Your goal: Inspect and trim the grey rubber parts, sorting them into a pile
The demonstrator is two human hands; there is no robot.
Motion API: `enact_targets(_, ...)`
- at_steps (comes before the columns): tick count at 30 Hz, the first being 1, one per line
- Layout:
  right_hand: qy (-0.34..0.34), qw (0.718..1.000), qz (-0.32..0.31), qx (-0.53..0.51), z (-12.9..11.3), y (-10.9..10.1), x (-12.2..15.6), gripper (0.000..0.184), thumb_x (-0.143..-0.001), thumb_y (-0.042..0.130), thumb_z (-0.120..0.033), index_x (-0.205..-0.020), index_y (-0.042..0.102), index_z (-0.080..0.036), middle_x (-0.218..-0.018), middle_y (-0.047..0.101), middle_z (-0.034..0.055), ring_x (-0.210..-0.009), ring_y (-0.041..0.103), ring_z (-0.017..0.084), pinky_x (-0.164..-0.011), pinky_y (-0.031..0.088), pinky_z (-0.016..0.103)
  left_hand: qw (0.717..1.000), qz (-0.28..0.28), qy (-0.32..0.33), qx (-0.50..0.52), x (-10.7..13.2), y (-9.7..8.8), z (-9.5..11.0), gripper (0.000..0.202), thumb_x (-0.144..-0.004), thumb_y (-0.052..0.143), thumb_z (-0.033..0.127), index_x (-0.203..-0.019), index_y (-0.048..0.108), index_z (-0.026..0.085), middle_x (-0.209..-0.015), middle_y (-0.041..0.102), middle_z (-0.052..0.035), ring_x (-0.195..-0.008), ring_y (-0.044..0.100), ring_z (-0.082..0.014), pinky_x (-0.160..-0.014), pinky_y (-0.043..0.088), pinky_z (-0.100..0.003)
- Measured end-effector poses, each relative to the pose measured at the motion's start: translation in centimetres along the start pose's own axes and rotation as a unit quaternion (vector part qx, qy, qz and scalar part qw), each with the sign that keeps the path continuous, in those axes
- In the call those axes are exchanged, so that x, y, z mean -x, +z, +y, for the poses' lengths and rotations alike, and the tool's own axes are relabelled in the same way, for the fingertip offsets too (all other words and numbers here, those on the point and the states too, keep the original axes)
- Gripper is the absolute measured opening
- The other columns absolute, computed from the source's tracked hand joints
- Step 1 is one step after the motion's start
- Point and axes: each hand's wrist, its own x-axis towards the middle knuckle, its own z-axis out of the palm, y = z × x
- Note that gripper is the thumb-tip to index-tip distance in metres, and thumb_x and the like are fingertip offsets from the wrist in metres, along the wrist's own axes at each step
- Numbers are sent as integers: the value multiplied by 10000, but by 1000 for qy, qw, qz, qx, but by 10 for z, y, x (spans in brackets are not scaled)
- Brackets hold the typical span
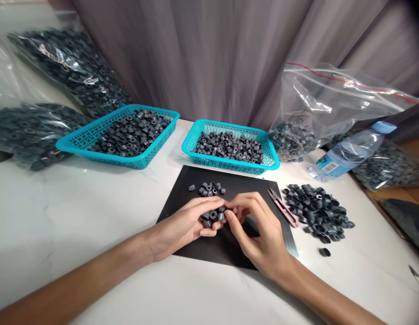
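Observation:
My left hand (192, 219) is cupped around several small dark grey plastic caps (213, 215), short hollow cylinders with a hole in some ends. Close against it, my right hand (260, 221) pinches with thumb and forefinger at the edge of that handful, touching a dark cap there. Both hands are over a black mat (229, 257). Just beyond them on the mat lies a small cluster of loose caps (212, 187), with one cap (191, 187) apart to the left. Pink thread snips (284, 208) rest at the mat's right edge.
Two turquoise baskets (145, 160) (229, 167) of caps stand behind the mat. A cap pile (317, 212) lies right, near a water bottle (353, 151) and an open zip bag (297, 131). Filled bags (40, 131) lean at left. A grey curtain (202, 58) hangs behind.

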Motion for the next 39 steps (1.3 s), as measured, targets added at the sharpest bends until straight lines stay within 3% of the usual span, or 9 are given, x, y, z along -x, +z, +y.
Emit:
enact_targets(10, 15, 1000, 5, -24, 0, 2, 1, 209, -937, 584, -112, -1122, 560, -208, -939, 584, 37, -752, 586, 139, -630, 520, 284, 1000, -13, 0, -20, 2, -1, -1, 182, -926, 649, 318, -953, 695, 144, -905, 545, -17, -707, 449, -68, -548, 299, -195)
enact_targets(16, -15, 1000, 8, -21, -2, -1, 1, 218, -911, 604, -58, -1067, 567, -205, -966, 575, 42, -763, 575, 134, -644, 514, 282, 999, -39, -14, -5, 4, 2, -1, 193, -904, 683, 342, -935, 679, 152, -872, 498, 6, -707, 417, -66, -577, 305, -198)
enact_targets(39, -11, 1000, -3, 2, -2, -1, 0, 175, -920, 626, -116, -1053, 555, -205, -948, 573, 36, -729, 551, 133, -622, 497, 283, 1000, -14, -15, -2, 4, 1, -2, 226, -882, 704, 372, -970, 665, 168, -892, 529, 7, -738, 435, -78, -660, 338, -225)
